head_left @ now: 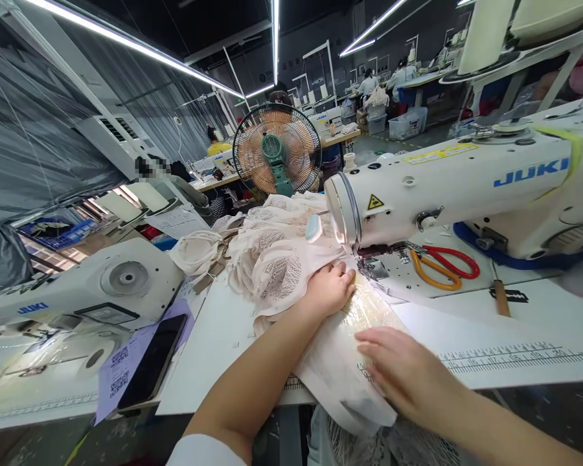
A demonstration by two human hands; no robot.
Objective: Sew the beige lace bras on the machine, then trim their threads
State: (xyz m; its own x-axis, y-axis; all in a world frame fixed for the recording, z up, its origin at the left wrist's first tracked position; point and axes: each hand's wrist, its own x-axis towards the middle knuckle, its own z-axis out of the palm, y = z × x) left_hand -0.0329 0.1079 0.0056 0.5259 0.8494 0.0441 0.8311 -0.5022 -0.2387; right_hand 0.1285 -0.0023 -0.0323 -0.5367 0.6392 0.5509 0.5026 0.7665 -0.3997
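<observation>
A cream lace bra (282,275) lies under the head of a white JUKI sewing machine (379,200), its edge close to the lit needle area. My left hand (331,288) presses on the fabric just in front of the needle, its fingers bent and gripping the cloth. A pale, shiny panel of cloth (333,366) runs from there toward me and hangs over the table's front edge. Above its right side is my right hand (398,366), slightly blurred, with fingers stretched out and thumb apart. Whether its fingertips touch the cloth is unclear.
Scissors with red and orange handles (440,266) and a wooden-handled tool (501,298) lie right of the needle. More cream lace pieces (291,210) pile up behind. A dark phone (153,362) and a second machine (126,278) are left. A fan (276,149) stands ahead.
</observation>
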